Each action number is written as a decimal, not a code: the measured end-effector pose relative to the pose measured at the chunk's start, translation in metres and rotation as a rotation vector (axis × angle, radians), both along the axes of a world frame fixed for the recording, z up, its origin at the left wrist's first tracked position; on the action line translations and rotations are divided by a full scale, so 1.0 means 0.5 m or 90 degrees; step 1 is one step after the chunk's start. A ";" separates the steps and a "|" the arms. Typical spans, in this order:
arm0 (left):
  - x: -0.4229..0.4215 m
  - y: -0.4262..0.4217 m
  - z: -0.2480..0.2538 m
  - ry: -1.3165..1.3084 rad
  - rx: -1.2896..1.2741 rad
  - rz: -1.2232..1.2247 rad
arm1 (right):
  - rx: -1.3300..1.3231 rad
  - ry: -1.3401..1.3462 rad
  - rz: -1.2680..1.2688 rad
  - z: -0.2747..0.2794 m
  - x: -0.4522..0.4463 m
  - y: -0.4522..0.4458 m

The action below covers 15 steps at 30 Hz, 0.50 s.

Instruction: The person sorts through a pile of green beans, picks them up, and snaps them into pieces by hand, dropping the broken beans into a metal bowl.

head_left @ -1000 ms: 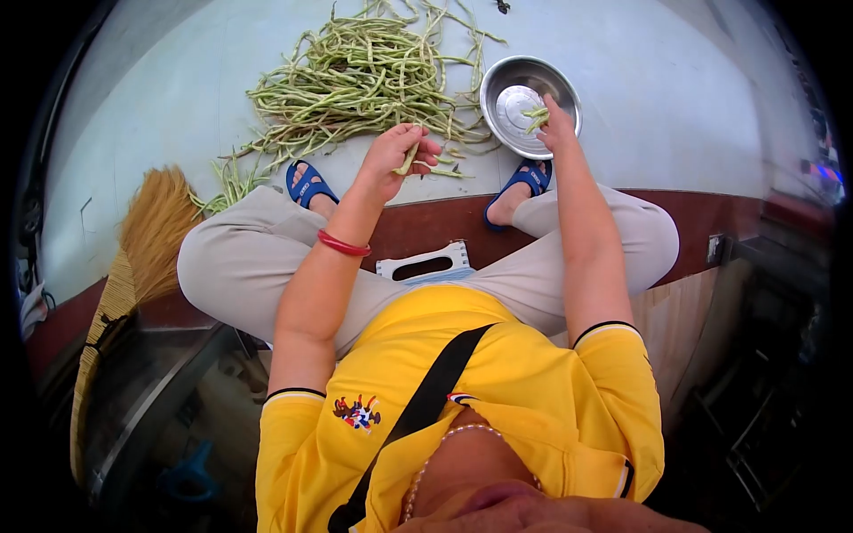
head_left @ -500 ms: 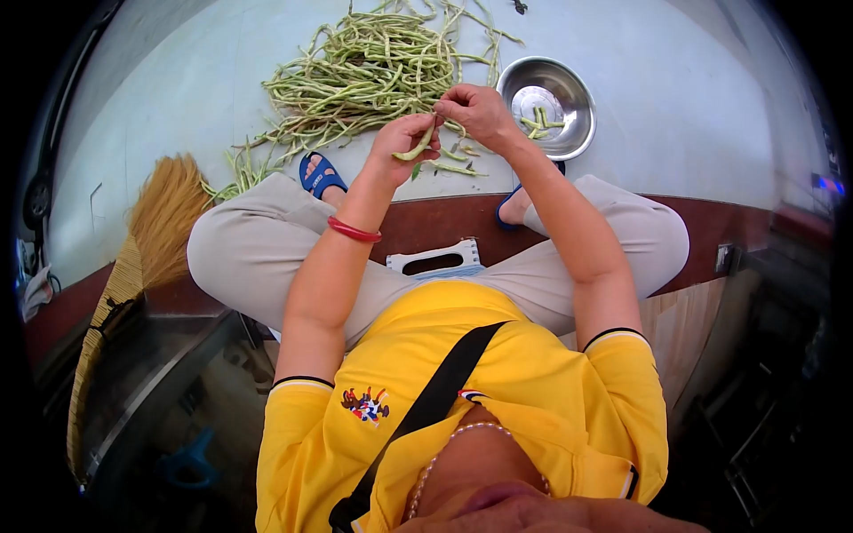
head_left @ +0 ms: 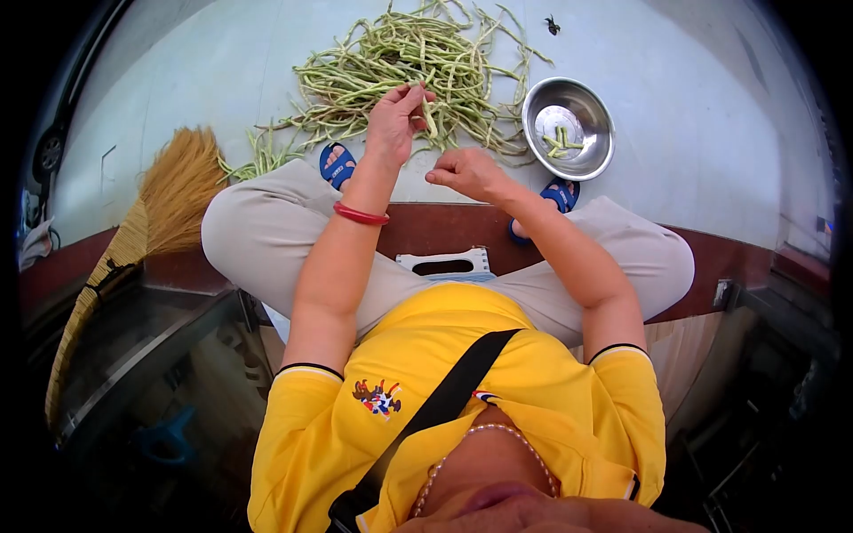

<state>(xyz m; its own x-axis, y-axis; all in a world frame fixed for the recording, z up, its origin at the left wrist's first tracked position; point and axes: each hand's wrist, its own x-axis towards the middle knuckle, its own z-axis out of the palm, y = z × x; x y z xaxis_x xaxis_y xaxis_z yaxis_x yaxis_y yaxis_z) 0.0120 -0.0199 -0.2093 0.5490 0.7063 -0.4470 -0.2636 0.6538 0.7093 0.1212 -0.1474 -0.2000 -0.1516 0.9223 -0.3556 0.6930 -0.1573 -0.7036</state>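
My left hand (head_left: 394, 124), with a red bangle at its wrist, is raised over the near edge of a heap of long green beans (head_left: 391, 67). Its fingers are pinched on a green bean (head_left: 431, 120), which hangs down from the fingertips. Lower and to the right, my right hand (head_left: 468, 171) is curled closed, apart from the left. Whatever its fingers may hold is hidden. A steel bowl (head_left: 606, 133) stands to the right of the heap, with several short bean pieces (head_left: 562, 142) lying on its bottom.
A straw broom (head_left: 169, 204) leans at the left beside my knee. My feet in blue sandals (head_left: 560, 193) rest on the pale floor near the beans. Between my legs shows a white plastic stool (head_left: 444, 264). A small dark scrap (head_left: 553, 25) lies beyond the bowl.
My hands have separated. The left moved up toward the heap with a bean, while the right dropped lower. The whole view has shifted somewhat.
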 end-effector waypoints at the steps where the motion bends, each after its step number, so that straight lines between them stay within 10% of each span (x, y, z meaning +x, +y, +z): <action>1: 0.002 -0.003 0.000 0.004 0.033 0.004 | 0.027 0.154 -0.095 -0.011 0.006 0.001; 7: 0.005 -0.009 0.027 0.036 0.169 0.024 | -0.194 0.664 -0.532 0.037 0.046 0.021; 15: 0.011 -0.015 0.029 0.109 0.313 0.007 | -0.129 0.613 -0.468 0.037 0.063 0.024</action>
